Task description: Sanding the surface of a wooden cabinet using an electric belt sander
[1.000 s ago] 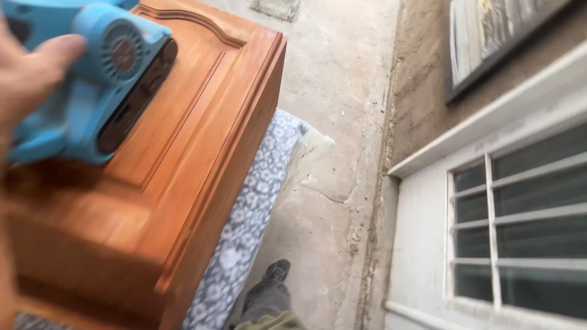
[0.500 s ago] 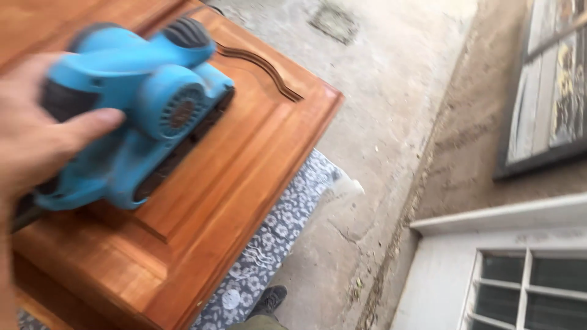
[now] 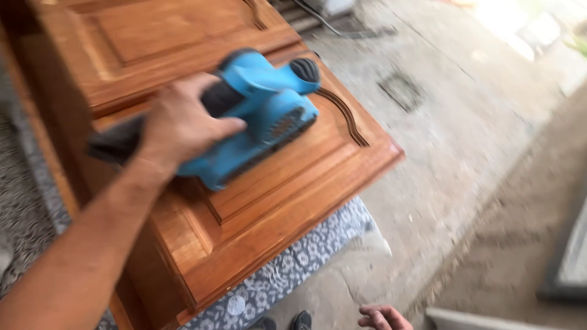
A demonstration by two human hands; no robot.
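A grey concrete floor (image 3: 465,153) lies outside, with a wooden cabinet door (image 3: 287,183) lying flat over a blue and white flower cloth (image 3: 287,275)
The left hand (image 3: 180,125) is wrapped around the black grip of a blue sander (image 3: 263,122), with the fingers curled tight over it. The sander sits flat on the raised middle panel of the orange-brown door, close to the carved curve near its far end. The right hand (image 3: 382,318) hangs low at the bottom edge, apart from the door, with its fingers loosely bent and nothing in them. A dark shoe (image 3: 301,320) peeks out on the floor just beside the cloth. Another wooden door (image 3: 165,43) lies beside the first one, at the top
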